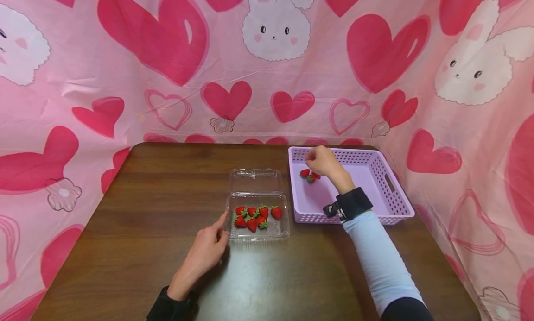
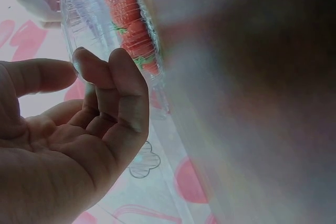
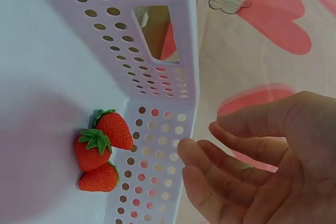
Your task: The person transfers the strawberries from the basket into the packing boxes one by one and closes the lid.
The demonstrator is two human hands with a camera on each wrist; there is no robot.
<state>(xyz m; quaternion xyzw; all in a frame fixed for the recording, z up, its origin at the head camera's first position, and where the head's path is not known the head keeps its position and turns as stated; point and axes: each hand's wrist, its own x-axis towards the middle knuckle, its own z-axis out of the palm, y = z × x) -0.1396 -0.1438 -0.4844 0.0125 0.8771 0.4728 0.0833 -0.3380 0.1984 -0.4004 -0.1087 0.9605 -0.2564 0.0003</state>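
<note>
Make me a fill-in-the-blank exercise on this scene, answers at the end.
1. In the head view, the clear container stands to the ____ of the purple basket.
2. Inside the basket lie exactly ____ strawberries.
3. The container's lid is ____.
4. The hand over the basket is the person's ____ one.

Missing words: left; three; open; right.
</note>
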